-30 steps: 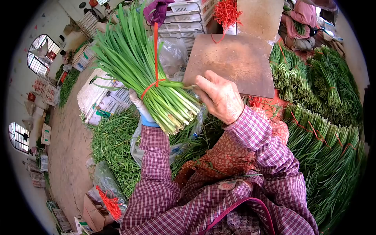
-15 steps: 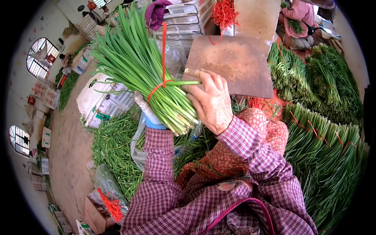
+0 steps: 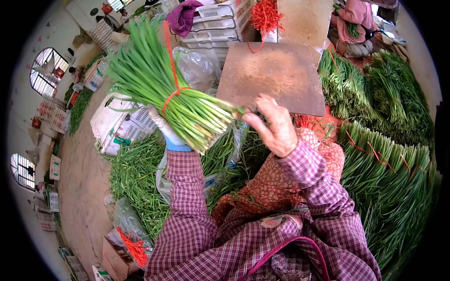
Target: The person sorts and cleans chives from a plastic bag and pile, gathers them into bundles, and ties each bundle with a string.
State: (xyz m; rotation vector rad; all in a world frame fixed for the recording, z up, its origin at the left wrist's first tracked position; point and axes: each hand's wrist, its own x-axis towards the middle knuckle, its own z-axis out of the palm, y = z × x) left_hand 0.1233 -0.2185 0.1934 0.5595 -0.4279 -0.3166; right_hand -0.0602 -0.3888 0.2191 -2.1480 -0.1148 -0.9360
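Note:
A thick bunch of garlic chives [image 3: 187,103] lies tilted across my left hand, leaf tips up to the left and pale stem ends to the right. My left hand [image 3: 165,127], in a white and blue glove, is closed round it from beneath, most fingers hidden behind the stems. A red tie [image 3: 176,91] circles the bunch, one long end sticking up. My bare right hand [image 3: 275,125] is at the cut ends, thumb and forefinger pinched on a small green scrap [image 3: 240,110].
Beyond my right hand is a brown board [image 3: 276,75], with red ties [image 3: 266,18] hanging behind it. Crates [image 3: 215,23] are stacked at the back. Bundled chives [image 3: 384,173] line the right side; loose greens [image 3: 136,182] lie at left. A person in pink [image 3: 357,16] sits far right.
My right hand has moved right and down, off the side of the bunch to its stem ends. The bunch has shifted slightly left and tipped; the stem that stuck out sideways no longer shows.

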